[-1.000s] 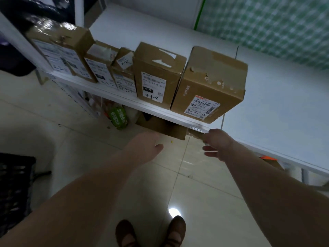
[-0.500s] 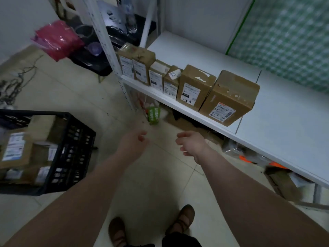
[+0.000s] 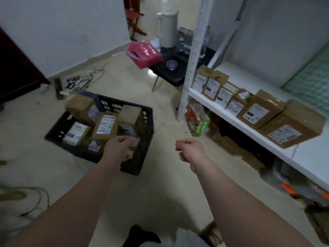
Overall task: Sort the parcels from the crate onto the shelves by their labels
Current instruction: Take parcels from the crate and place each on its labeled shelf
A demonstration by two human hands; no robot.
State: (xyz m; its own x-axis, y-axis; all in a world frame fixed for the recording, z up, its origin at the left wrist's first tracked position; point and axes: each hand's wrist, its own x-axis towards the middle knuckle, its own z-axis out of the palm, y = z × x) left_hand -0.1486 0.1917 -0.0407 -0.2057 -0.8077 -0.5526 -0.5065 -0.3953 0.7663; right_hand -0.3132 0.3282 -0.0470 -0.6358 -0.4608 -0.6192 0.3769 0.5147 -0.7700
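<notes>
At crate (image 3: 148,122) near corner: left grip (image 3: 117,147) | parcels (image 3: 105,127) just beyond | right grip (image 3: 191,151) apart

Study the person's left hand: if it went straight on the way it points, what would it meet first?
Most likely a parcel inside the black crate. The left hand hangs over the crate's near corner, pointing towards the boxes by its right wall. Depth is unclear, so this is a judgement.
</notes>
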